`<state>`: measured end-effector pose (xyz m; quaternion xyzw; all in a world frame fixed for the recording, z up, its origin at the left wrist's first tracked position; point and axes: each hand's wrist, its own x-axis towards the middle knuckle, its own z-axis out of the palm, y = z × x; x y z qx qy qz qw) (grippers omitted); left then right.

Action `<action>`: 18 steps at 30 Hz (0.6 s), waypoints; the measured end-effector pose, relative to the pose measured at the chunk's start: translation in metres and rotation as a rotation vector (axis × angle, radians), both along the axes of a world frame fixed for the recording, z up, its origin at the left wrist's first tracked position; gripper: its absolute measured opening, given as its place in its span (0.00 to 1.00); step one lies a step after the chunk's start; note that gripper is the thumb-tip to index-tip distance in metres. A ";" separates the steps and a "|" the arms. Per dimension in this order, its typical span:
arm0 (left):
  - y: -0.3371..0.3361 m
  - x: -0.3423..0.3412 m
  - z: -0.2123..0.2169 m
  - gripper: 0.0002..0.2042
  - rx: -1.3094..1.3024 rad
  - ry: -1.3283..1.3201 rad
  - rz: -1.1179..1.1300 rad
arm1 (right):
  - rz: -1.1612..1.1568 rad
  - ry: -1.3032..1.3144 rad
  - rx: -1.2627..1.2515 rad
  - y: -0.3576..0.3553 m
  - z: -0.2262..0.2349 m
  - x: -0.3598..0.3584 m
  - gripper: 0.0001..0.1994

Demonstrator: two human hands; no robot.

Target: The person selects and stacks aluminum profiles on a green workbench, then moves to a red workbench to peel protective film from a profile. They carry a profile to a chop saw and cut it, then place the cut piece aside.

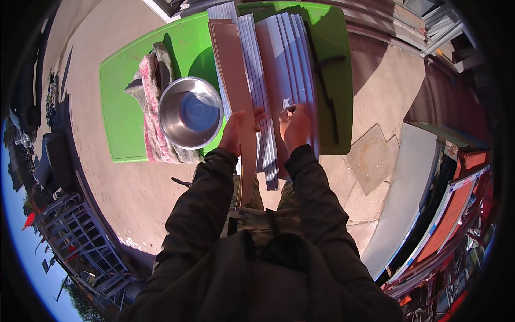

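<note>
Clasping a long, flat brown strip [232, 64] over the green table [123, 91], the left hand [232, 134] is closed; the right hand [295, 126] curls at ridged white panels [279, 59], its hold unclear. Leftward, a shiny round bowl [170, 126], contents unclear, adjoins rumpled cloth [150, 115].

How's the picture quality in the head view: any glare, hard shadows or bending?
Head view: hard sunlight, with the white strips bright and highlights on the metal bowl; head view: a rounded shadow on the green tabletop beyond the bowl; head view: fisheye bending curves the red-orange panel near the right rim; head view: the dark jacket loses detail.
</note>
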<state>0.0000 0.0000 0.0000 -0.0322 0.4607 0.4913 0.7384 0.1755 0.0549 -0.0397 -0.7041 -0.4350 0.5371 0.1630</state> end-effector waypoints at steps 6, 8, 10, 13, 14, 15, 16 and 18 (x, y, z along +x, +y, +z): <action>-0.004 -0.010 0.004 0.27 -0.011 -0.042 -0.022 | 0.050 0.207 0.135 -0.025 -0.054 -0.018 0.19; -0.008 -0.008 0.004 0.27 -0.014 -0.021 0.010 | 0.145 0.198 0.118 -0.014 -0.043 -0.016 0.19; -0.014 -0.008 0.001 0.27 0.005 0.005 0.021 | 0.120 0.376 -0.093 -0.003 -0.043 -0.013 0.23; -0.017 -0.007 0.003 0.27 0.014 0.042 0.042 | -0.033 0.567 -0.170 -0.009 -0.028 -0.020 0.25; -0.016 -0.006 0.004 0.27 0.014 0.053 0.050 | 0.014 0.534 -0.196 -0.006 -0.025 -0.020 0.28; -0.017 -0.008 0.002 0.27 0.011 0.026 0.025 | 0.051 0.467 -0.184 -0.005 -0.017 -0.020 0.28; -0.019 -0.014 -0.001 0.27 0.010 0.003 0.001 | 0.089 0.404 -0.171 -0.003 -0.005 -0.023 0.28; -0.018 -0.015 -0.001 0.26 -0.003 0.017 0.001 | 0.155 0.352 -0.109 -0.005 0.002 -0.022 0.28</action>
